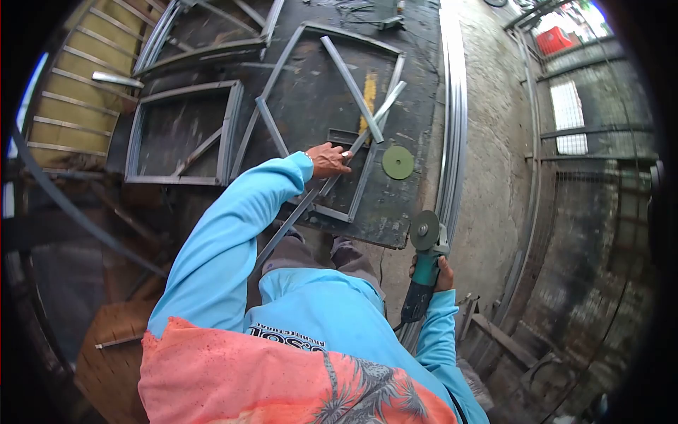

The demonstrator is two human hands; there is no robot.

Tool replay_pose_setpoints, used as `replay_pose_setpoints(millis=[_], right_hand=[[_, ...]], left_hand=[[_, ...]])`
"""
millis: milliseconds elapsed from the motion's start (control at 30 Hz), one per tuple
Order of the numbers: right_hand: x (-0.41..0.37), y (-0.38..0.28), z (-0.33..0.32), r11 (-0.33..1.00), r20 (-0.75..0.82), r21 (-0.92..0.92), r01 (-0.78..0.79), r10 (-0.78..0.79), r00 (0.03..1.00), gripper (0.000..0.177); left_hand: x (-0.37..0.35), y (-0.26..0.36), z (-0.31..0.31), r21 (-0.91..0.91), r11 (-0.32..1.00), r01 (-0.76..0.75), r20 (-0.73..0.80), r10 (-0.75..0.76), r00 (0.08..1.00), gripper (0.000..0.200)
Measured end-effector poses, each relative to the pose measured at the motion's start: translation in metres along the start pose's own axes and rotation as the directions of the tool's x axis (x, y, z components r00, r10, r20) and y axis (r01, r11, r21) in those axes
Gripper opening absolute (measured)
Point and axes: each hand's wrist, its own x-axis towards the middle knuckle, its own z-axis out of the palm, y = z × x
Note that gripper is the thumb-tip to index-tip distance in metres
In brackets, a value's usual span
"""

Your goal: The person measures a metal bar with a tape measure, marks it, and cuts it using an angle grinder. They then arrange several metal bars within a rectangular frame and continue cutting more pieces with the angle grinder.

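My right hand point(443, 274) is wrapped round the body of a green and black angle grinder point(424, 272), whose grey disc point(424, 230) faces up beside the table's corner. My left hand point(329, 160) reaches over the dark table, its fingers bent onto a narrow metal bar point(360, 141); a ring shows on one finger. Under the bar lies a large rectangular metal frame point(304, 32). Another loose metal strip point(351, 86) crosses the bar near its upper part. A green round disc point(397, 162) lies flat on the table to the right of the frame.
A smaller metal frame point(232, 127) with a diagonal piece lies at the left, and more framework point(212, 53) is behind it. Long metal profiles point(453, 120) run along the table's right side. A wooden board point(113, 353) is at the lower left.
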Motion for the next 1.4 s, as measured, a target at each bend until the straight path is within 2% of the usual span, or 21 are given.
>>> replay_pose_setpoints(millis=[100,167,267,300,367,433,500,567,600,633,667,700,800,833,900,967,1000,1033,1100,1300,1400], right_hand=[[-0.019,0.013,-0.006,0.999,-0.052,0.049,0.023,-0.020,0.998,0.074],[-0.026,0.014,-0.004,0.997,-0.073,0.056,0.046,-0.041,0.996,0.072],[-0.021,0.015,-0.006,0.997,-0.110,0.035,0.063,-0.059,0.992,0.071],[-0.017,0.014,-0.007,0.998,-0.136,0.003,0.068,-0.067,0.988,0.072],[-0.002,0.006,-0.007,0.995,-0.120,-0.063,0.079,-0.086,0.989,0.073],[0.018,-0.006,-0.004,0.987,-0.092,-0.135,0.086,-0.099,0.991,0.074],[0.036,-0.017,-0.001,0.982,-0.078,-0.172,0.075,-0.090,0.993,0.074],[0.060,-0.025,-0.021,0.981,0.045,-0.183,0.067,-0.060,0.997,0.068],[0.072,-0.030,-0.022,0.989,0.052,-0.139,0.048,-0.041,0.998,0.067],[0.087,-0.032,-0.020,0.995,0.063,-0.096,0.025,-0.019,0.998,0.066],[0.089,-0.046,-0.002,0.996,0.094,-0.076,-0.048,0.055,0.994,0.066],[0.101,-0.047,-0.003,0.993,0.128,-0.090,-0.071,0.082,0.988,0.066],[0.138,-0.049,-0.030,0.990,0.104,-0.116,-0.086,0.098,0.990,0.065],[0.146,-0.050,-0.033,0.985,0.130,-0.132,-0.111,0.128,0.983,0.065],[0.154,-0.052,-0.019,0.984,0.118,-0.158,-0.077,0.096,0.988,0.064],[0.151,-0.056,0.001,0.983,0.147,-0.167,-0.077,0.102,0.984,0.058],[0.150,-0.054,0.000,0.982,0.077,-0.155,-0.104,0.117,0.990,0.059],[0.150,-0.047,0.001,0.981,0.011,-0.139,-0.137,0.140,0.990,0.060],[0.146,-0.036,-0.001,0.986,0.091,-0.118,-0.122,0.133,0.987,0.063],[0.090,-0.014,0.024,0.965,0.026,-0.242,-0.099,0.108,0.994,0.063],[0.073,0.006,0.026,0.960,-0.152,-0.264,-0.098,0.059,0.987,0.060]], left_hand=[[0.017,-0.002,-0.008,-0.112,0.988,0.104,0.176,-0.083,0.981,0.040],[0.021,0.002,-0.017,-0.145,0.981,0.125,0.138,-0.105,0.985,0.039],[0.016,0.016,-0.032,-0.578,0.815,0.022,-0.229,-0.187,0.955,0.045],[0.014,0.026,-0.043,-0.571,0.820,0.030,-0.226,-0.193,0.955,0.045],[0.006,0.045,-0.065,-0.959,0.271,-0.080,-0.190,-0.409,0.893,0.043],[-0.015,0.064,-0.088,-0.959,0.224,-0.171,-0.262,-0.481,0.837,0.038],[-0.045,0.081,-0.113,-0.936,0.013,-0.352,-0.283,-0.627,0.726,0.035],[-0.075,0.084,-0.126,-0.920,0.267,-0.287,-0.376,-0.810,0.450,0.030],[-0.097,0.078,-0.130,-0.899,0.060,-0.434,-0.274,-0.850,0.449,0.028],[-0.118,0.073,-0.137,-0.830,0.207,-0.518,-0.390,-0.879,0.274,0.023],[-0.142,0.075,-0.163,-0.832,0.286,-0.475,-0.383,-0.916,0.118,0.021],[-0.179,0.073,-0.187,-0.876,0.460,-0.146,-0.473,-0.879,0.066,0.021],[-0.253,0.089,-0.262,-0.705,0.658,0.265,-0.698,-0.711,-0.090,0.027],[-0.263,0.076,-0.263,-0.646,0.762,0.039,-0.757,-0.634,-0.157,0.030],[-0.283,0.070,-0.257,-0.748,0.657,-0.092,-0.663,-0.745,0.068,0.028],[-0.286,0.053,-0.204,-0.887,0.439,0.146,-0.410,-0.892,0.193,0.025],[-0.271,0.030,-0.161,-0.837,0.512,-0.195,-0.546,-0.809,0.218,0.026],[-0.275,0.021,-0.143,-0.688,0.672,0.272,-0.578,-0.735,0.355,0.028],[-0.279,0.004,-0.094,-0.589,0.704,0.398,-0.485,-0.701,0.522,0.035],[-0.309,-0.045,0.015,-0.593,0.579,0.559,-0.188,-0.775,0.604,0.033],[-0.334,-0.074,0.043,-0.598,0.578,0.555,-0.110,-0.745,0.658,0.034]])
